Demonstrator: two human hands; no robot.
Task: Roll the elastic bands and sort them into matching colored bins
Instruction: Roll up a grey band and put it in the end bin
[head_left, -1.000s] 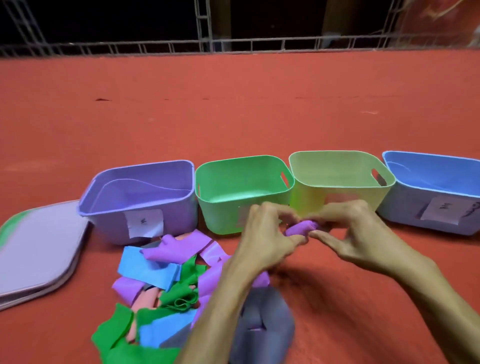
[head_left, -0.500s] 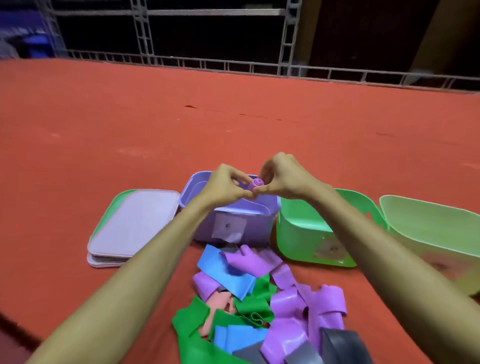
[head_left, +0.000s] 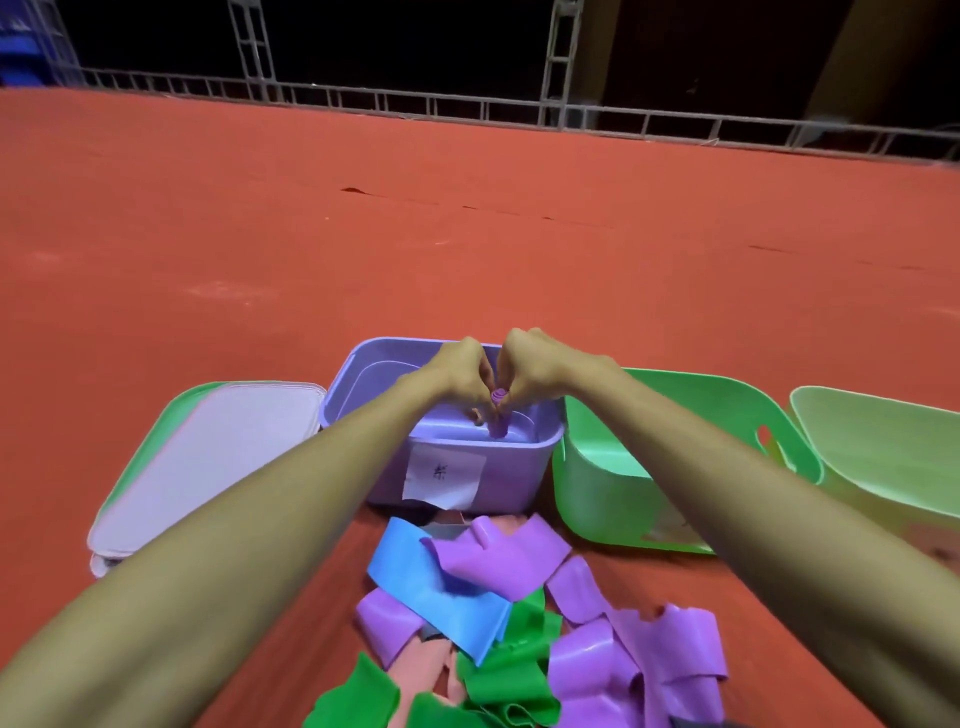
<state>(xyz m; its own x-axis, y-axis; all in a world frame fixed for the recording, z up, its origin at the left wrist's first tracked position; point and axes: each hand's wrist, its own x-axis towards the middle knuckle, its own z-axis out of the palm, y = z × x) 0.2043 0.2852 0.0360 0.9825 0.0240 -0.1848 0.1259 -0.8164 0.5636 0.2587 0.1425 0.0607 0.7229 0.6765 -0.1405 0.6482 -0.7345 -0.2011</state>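
Red carpeted floor (head_left: 467, 234) runs back to a metal railing. Stacked lids (head_left: 208, 467) lie at nine o'clock of the purple bin (head_left: 358, 369). Over that bin the left hand (head_left: 457, 374) and right hand (head_left: 537, 366) both pinch a rolled purple band (head_left: 498, 397), not yet let go. At three o'clock, the green bin (head_left: 597, 493) and pale green bin (head_left: 883, 441) show nothing inside. At six o'clock lies a pile of loose bands (head_left: 519, 623), unrolled. I judge the task barely begun.

- White paper label (head_left: 443, 476) on the front wall of the purple bin (head_left: 537, 470): one small dark handwritten mark, too blurred to read.
- Nothing else is legible.
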